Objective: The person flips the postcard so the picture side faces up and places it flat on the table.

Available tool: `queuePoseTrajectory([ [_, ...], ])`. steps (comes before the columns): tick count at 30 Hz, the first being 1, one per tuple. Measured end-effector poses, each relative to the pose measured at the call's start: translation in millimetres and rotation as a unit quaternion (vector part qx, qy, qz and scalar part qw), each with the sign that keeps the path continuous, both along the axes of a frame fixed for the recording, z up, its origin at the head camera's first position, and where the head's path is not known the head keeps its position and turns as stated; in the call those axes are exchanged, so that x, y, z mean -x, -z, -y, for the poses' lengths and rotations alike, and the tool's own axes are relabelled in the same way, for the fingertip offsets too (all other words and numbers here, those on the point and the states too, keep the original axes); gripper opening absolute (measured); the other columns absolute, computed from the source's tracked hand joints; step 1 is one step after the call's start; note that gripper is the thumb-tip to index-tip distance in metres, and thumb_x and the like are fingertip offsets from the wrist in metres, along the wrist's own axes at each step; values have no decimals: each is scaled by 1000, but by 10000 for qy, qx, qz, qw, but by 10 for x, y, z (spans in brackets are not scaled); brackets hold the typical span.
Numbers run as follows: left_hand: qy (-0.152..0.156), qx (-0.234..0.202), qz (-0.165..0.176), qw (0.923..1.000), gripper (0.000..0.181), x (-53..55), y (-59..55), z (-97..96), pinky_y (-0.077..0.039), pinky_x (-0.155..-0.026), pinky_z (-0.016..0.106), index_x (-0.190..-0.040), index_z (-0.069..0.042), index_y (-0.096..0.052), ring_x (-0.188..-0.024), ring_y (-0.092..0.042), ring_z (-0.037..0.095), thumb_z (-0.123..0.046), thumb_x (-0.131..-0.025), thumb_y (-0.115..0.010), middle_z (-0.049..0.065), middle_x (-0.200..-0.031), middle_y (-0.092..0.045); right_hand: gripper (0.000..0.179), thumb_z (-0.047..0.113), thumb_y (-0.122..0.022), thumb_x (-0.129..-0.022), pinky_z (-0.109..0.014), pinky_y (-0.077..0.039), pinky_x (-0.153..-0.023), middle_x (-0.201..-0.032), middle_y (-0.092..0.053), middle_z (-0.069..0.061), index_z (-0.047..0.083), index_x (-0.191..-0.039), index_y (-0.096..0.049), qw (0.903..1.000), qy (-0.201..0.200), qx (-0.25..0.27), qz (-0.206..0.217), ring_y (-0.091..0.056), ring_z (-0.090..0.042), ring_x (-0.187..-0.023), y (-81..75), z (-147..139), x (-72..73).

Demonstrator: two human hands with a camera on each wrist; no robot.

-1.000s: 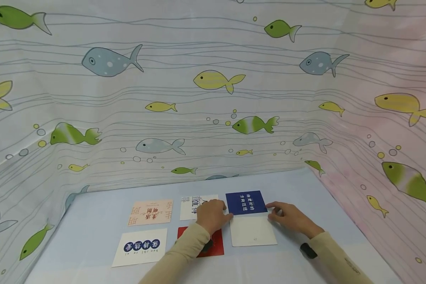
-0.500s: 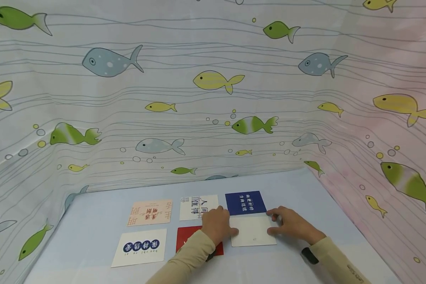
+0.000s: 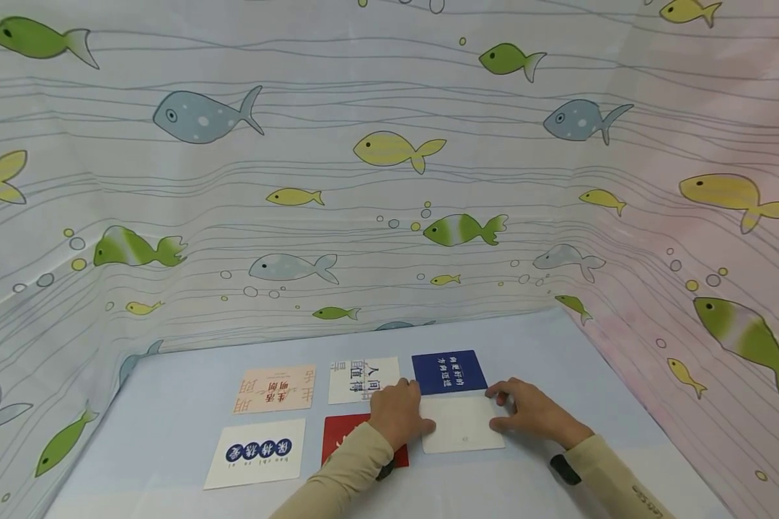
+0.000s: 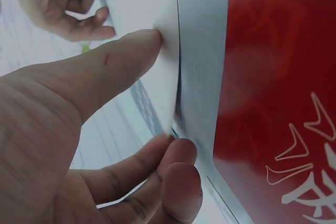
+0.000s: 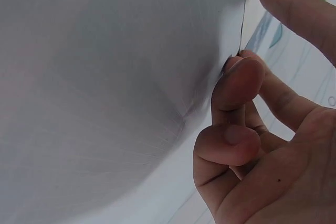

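Note:
A blank white card (image 3: 464, 425) lies on the table just below a dark blue card (image 3: 451, 371) with white lettering. My left hand (image 3: 394, 414) holds its left side. In the left wrist view the thumb rests on the card (image 4: 144, 3) near the edge, with a fingertip at the far corner. My right hand (image 3: 537, 411) grips the opposite side; the right wrist view shows thumb and curled finger at its edge and corner. Under the left wrist is a red card (image 3: 337, 431), partly hidden.
To the left lie a white card with grey and blue lettering (image 3: 347, 389), a pale pink card (image 3: 275, 389) and a white card with blue circles (image 3: 256, 455). A fish-patterned cloth (image 3: 389, 216) rises behind and beside the table (image 3: 136, 432).
My left hand has come down from the border with the blue card to the white card's left side. My right hand has shifted slightly downward. The cards look almost unmoved.

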State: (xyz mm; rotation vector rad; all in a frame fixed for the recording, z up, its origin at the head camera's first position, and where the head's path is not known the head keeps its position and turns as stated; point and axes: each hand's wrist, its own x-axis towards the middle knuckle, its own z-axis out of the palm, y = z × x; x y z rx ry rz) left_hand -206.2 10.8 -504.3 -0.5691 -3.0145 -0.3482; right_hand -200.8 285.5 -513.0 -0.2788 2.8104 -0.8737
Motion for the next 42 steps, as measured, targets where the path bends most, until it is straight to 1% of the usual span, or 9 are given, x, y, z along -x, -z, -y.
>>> queuePoseTrajectory([
  [4,-6,-128,141,9998,65,5,3,-1,-48,-57,38,-115,-2,-66,-61,-56,23,-45,-71,-88,9,-89,-64,51,20,-92,-74,-28,-43,-66,-94,-57,1,10,-116,-65,9999,-68,115,50,-50,-16,-78,-7,5,4],
  [7,-17,-279,249,9993,67,6,0,5,-48,-58,39,-118,-1,-65,-62,-58,23,-44,-72,-88,9,-92,-66,52,18,-92,-73,-27,-43,-65,-93,-57,1,9,-115,-61,9996,-122,237,77,-50,-16,-76,-25,9,0],
  [13,-165,-663,243,9974,48,17,-17,60,-47,-56,38,-110,-5,-68,-59,-55,19,-38,-79,-84,5,-84,-66,55,16,-93,-72,-27,-44,-63,-90,-56,-1,8,-113,-57,9991,-178,387,28,-50,-16,-74,-83,6,-26],
  [16,-169,-882,389,9952,36,20,-17,92,-46,-55,36,-105,-8,-74,-58,-53,16,-37,-84,-78,0,-77,-66,56,15,-92,-72,-27,-44,-62,-89,-57,-2,7,-114,-56,9984,-265,498,-28,-50,-17,-74,-113,0,-42],
  [20,-74,-1340,724,9883,29,20,-20,121,-45,-54,34,-102,-9,-78,-62,-57,13,-33,-87,-74,-4,-74,-68,56,14,-92,-73,-26,-45,-62,-88,-57,-1,6,-114,-54,9973,-398,593,-144,-51,-15,-73,-116,-19,-53],
  [25,-83,-1798,928,9793,27,18,-17,125,-48,-55,33,-103,-8,-78,-68,-62,14,-29,-88,-73,-1,-80,-72,56,15,-90,-75,-26,-45,-61,-87,-58,0,6,-116,-53,9969,-441,620,-211,-51,-14,-71,-87,-39,-56],
  [27,-101,-1909,972,9767,26,22,-5,122,-48,-55,32,-103,-8,-78,-66,-60,13,-28,-88,-73,-2,-79,-71,56,16,-90,-76,-26,-45,-61,-87,-58,0,6,-116,-53,9973,-386,605,-174,-52,-14,-70,-75,-41,-59],
  [34,-104,-2133,1053,9712,23,11,27,114,-42,-50,29,-105,-9,-76,-58,-54,9,-27,-90,-72,-12,-56,-57,54,22,-87,-80,-26,-45,-61,-85,-58,2,9,-120,-54,9977,-168,646,-68,-53,-13,-69,-34,-75,-94],
  [42,-156,-2298,1097,9669,24,12,39,98,-40,-50,30,-105,-10,-75,-58,-53,10,-28,-90,-71,-13,-57,-57,51,31,-72,-95,-32,-42,-65,-76,-64,1,0,-132,-59,9922,538,969,564,-55,-17,-72,-23,-32,-143],
])
